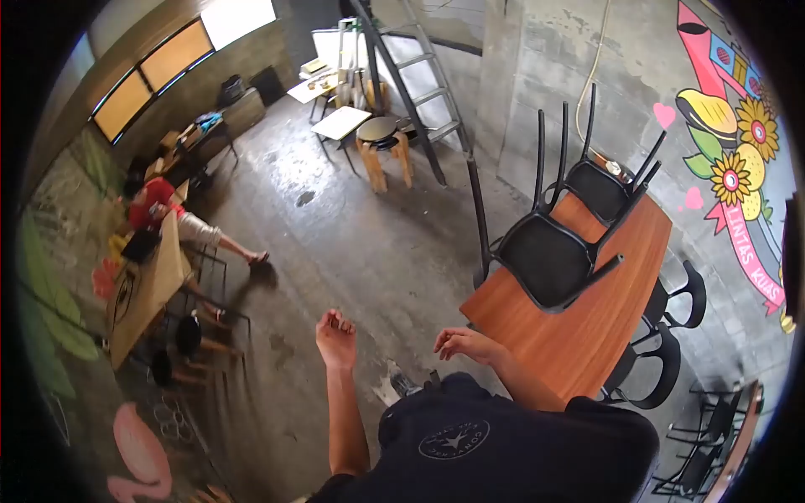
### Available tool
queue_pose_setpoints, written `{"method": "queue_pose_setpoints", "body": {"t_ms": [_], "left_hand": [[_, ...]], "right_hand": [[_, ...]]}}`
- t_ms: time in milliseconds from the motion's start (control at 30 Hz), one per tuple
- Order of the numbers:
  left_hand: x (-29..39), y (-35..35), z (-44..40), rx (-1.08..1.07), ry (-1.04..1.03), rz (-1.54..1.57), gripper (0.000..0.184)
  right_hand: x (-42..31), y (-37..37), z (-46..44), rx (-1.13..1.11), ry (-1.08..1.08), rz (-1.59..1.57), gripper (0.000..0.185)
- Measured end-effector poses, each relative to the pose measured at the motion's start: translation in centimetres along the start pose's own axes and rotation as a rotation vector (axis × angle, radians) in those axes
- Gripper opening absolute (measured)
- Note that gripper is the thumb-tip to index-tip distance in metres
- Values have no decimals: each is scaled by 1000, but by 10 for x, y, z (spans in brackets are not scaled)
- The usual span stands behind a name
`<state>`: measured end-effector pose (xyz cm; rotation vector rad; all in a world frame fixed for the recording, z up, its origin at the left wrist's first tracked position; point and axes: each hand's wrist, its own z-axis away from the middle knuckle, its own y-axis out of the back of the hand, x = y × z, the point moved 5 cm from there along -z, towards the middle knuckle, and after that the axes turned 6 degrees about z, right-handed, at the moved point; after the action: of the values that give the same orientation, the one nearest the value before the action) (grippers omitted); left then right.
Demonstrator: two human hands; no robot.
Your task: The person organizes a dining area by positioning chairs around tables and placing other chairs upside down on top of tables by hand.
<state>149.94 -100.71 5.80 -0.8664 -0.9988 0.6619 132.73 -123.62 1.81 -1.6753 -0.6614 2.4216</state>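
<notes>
My left hand (336, 340) is raised in front of my body above the grey concrete floor, palm partly showing and fingers loosely bent. Nothing is visible in it. To the right, my right hand (463, 344) hovers at about waist height with its fingers relaxed and slightly apart, also holding nothing. Nearest to that hand is the brown wooden table (579, 352), whose edge lies just past my forearm. Two black chairs, one nearer (549, 260) and one farther (598, 189), rest upside down on the tabletop with their legs up.
Black chairs (658, 365) stand along the table's right side. A person in a red top (155, 204) sits at a wooden table (155, 293) on the left. Farther back are a metal ladder (423, 80), stacked stools (379, 134) and a small white table (340, 123). Concrete floor (352, 243) lies ahead.
</notes>
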Motion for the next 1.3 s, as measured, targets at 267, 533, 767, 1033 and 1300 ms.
{"method": "queue_pose_setpoints", "body": {"t_ms": [267, 533, 767, 1033, 1300], "left_hand": [[-46, -120, -174, -310, 334, -86, 15], [-126, -175, -330, -351, 612, -256, 18], [-223, -320, -445, -739, 790, -385, 16], [-426, -375, -458, -785, 1255, -438, 19], [-564, -429, -428, -1123, 1187, -766, 49]], "right_hand": [[-43, 63, -82, 305, 119, -151, 19], [-103, 173, -222, 386, 133, -208, 19], [-220, 270, -276, 617, 369, 37, 20], [-225, 308, -225, 1223, 315, -22, 13], [-208, 332, -199, 1827, 238, -244, 21]]}}
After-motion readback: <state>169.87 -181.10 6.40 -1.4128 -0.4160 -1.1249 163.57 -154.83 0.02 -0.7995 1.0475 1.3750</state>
